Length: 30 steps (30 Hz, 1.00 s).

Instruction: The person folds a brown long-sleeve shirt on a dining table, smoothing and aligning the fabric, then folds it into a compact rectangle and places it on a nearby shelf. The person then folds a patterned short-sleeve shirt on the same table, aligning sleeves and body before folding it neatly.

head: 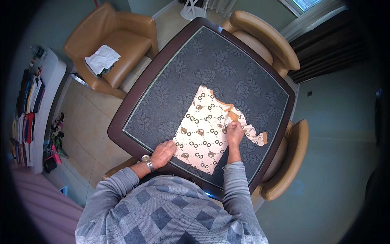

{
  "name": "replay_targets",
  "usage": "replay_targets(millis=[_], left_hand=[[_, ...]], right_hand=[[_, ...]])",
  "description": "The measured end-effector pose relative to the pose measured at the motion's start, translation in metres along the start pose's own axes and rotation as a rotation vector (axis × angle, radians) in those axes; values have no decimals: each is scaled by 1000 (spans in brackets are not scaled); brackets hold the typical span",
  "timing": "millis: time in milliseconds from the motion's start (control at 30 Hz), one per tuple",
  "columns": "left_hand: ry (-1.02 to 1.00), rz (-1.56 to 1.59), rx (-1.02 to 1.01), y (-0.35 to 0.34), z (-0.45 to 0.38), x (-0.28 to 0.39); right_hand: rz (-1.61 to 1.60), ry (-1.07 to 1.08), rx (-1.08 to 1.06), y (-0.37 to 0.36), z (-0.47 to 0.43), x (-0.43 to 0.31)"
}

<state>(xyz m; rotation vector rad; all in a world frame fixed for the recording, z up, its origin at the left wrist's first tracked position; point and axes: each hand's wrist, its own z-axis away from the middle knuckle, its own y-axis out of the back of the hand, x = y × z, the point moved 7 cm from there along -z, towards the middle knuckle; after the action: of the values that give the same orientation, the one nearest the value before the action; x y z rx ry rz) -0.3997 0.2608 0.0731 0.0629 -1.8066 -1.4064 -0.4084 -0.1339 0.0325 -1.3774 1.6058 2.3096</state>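
Observation:
A cream child's long-sleeved top (199, 131) with a bear-and-chain print and brown trim lies spread on the dark floral tabletop (170, 79). One of its sleeves reaches out to the right, with its brown cuff on the table. The other sleeve seems folded over the body, its brown cuff by the neckline. My right hand (235, 132) pinches fabric just below that cuff. My left hand (164, 153), with a metal watch on the wrist, rests at the garment's lower left edge, its fingertips against the cloth; whether they grip it is not clear.
Tan leather armchairs stand around the table; the one at upper left (122, 45) holds a folded white cloth (103, 58). Two more are at the upper right (265, 42) and right (289, 161). Far left, a white shelf unit (51, 82) stands beside hanging clothes (29, 116).

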Motion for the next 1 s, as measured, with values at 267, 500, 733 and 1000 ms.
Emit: replay_targets(millis=[267, 500, 733, 1000], left_hand=[[-29, 143, 46, 29, -1, 12], [-39, 226, 0, 30, 4, 14], [54, 98, -41, 28, 11, 9], [77, 214, 0, 27, 10, 2]], right_hand=[[-540, 6, 154, 31, 25, -20], [-596, -70, 226, 33, 49, 42], [-310, -15, 177, 27, 79, 7], [-553, -298, -603, -109, 113, -62]])
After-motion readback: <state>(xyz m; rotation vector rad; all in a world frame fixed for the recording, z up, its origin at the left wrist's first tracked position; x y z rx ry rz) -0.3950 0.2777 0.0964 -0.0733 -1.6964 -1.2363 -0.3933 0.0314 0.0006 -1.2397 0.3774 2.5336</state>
